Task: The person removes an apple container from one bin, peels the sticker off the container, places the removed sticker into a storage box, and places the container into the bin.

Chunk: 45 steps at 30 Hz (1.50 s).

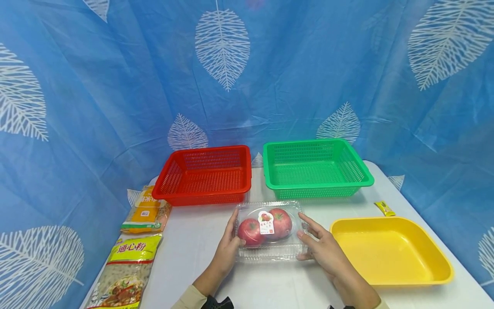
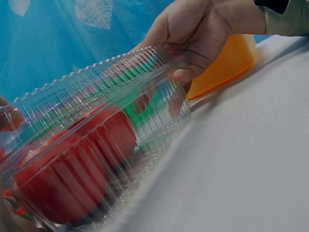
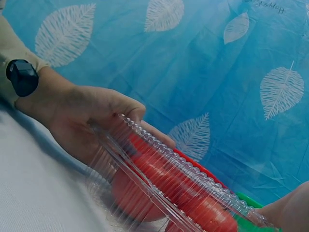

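Observation:
A clear plastic clamshell box with two round red fruits inside is held between both hands in the head view. A white label sits on its lid. My left hand grips the left side, thumb at the edge and fingers along the wall. At the opposite side my right hand holds the box between thumb and fingers. The left wrist view shows the box tilted close over the white cloth, its lid down. Part of the left fingers is hidden by the box wall.
Behind the box stand a red basket and a green basket. A yellow tray lies right, with a small yellow packet beyond it. Two food bags, a pasta bag and an orange-and-clear bag, lie left.

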{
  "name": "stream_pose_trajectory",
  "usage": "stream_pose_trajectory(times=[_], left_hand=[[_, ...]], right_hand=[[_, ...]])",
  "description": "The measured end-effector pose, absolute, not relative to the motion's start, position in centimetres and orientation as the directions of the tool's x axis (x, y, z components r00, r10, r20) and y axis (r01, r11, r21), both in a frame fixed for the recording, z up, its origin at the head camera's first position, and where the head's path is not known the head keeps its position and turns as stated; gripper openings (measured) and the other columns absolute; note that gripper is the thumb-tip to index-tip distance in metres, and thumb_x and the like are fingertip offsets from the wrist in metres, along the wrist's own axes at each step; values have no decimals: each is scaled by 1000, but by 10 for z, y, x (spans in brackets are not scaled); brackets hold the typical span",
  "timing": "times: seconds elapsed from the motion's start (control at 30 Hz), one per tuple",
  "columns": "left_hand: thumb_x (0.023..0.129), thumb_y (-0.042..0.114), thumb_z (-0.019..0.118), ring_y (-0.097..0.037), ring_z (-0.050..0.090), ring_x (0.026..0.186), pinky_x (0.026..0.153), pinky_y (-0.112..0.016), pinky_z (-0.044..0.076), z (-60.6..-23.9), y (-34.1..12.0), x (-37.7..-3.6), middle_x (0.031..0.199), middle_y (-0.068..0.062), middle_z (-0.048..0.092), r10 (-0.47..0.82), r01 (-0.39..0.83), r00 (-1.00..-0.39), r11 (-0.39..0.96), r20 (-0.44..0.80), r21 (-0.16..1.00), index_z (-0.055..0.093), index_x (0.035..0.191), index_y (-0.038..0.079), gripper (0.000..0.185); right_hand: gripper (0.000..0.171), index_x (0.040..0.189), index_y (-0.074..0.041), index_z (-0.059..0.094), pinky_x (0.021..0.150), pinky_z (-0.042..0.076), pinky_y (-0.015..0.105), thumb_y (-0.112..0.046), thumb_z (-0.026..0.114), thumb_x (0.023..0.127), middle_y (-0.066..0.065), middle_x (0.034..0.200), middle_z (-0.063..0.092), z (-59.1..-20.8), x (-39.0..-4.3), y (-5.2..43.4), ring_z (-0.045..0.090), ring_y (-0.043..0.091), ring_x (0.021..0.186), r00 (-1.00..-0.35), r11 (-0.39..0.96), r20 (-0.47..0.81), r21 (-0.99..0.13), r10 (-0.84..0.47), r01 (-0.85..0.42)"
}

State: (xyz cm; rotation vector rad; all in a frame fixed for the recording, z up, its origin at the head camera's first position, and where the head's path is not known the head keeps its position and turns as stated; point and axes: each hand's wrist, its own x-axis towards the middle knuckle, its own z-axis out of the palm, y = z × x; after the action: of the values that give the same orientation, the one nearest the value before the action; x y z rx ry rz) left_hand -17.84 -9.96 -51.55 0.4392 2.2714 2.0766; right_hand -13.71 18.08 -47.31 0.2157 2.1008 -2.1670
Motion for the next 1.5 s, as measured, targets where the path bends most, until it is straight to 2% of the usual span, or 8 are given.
stream_pose_trajectory(times=[0.17, 0.4, 0.73, 1.03, 1.17, 1.27, 1.43, 1.5], left_hand=[[82, -1, 48, -39, -3, 158, 119, -68, -2, -515, -100, -178, 175, -10, 9, 227, 175, -962, 77, 154, 982, 17, 170, 13, 94], [82, -2, 48, -37, -1, 158, 121, -66, 1, -519, -100, -179, 175, -8, 9, 228, 174, -961, 52, 158, 983, 18, 170, 17, 95], [84, -3, 48, -35, -1, 159, 122, -63, 2, -519, -101, -179, 175, -6, 9, 235, 181, -959, 74, 159, 981, 16, 170, 18, 94], [84, -1, 48, -37, -2, 158, 122, -64, 2, -517, -101, -179, 175, -8, 9, 233, 177, -961, 112, 147, 978, 16, 170, 16, 94], [84, 0, 48, -37, -1, 158, 121, -66, 1, -517, -101, -179, 175, -8, 9, 230, 173, -962, 110, 145, 979, 16, 170, 15, 93], [84, -1, 48, -36, 0, 159, 121, -66, 2, -518, -101, -180, 175, -7, 10, 225, 172, -963, 103, 146, 980, 17, 170, 16, 94], [83, -1, 48, -34, 1, 159, 122, -64, 4, -518, -101, -180, 175, -6, 11, 227, 174, -963, 105, 147, 979, 17, 170, 18, 94], [84, -1, 48, -33, 1, 159, 122, -63, 4, -518, -101, -179, 175, -5, 11, 227, 173, -963, 107, 145, 979, 17, 170, 18, 94]], right_hand=[[59, 161, -21, 47, 68, 63, 46, -10, 65, 105, 33, 166, 19, -474, -137, 180, 72, 42, 96, -983, -23, -183, -983, 26, 183], [60, 161, -22, 46, 68, 63, 46, -12, 66, 105, 32, 166, 20, -476, -137, 180, 68, 38, 72, -981, -20, -191, -981, 27, 191], [60, 162, -23, 46, 68, 63, 46, -14, 66, 106, 30, 167, 20, -477, -138, 180, 68, 40, 75, -981, -24, -191, -981, 19, 190], [58, 161, -26, 47, 69, 63, 46, -16, 65, 106, 28, 168, 20, -479, -138, 181, 69, 40, 104, -981, -4, -190, -982, 23, 190], [57, 160, -31, 48, 70, 63, 45, -19, 65, 107, 24, 168, 21, -481, -139, 180, 68, 32, 78, -979, 8, -202, -979, 26, 202], [57, 159, -33, 48, 71, 63, 45, -21, 66, 106, 24, 169, 22, -482, -139, 180, 58, 23, 60, -979, 12, -205, -979, 25, 205], [58, 159, -35, 48, 70, 63, 45, -23, 67, 106, 23, 169, 23, -484, -138, 180, 48, 14, 53, -978, 17, -206, -978, 29, 207], [58, 159, -35, 48, 69, 63, 44, -23, 67, 106, 22, 169, 24, -485, -138, 180, 49, 15, 54, -978, 25, -206, -978, 31, 207]])
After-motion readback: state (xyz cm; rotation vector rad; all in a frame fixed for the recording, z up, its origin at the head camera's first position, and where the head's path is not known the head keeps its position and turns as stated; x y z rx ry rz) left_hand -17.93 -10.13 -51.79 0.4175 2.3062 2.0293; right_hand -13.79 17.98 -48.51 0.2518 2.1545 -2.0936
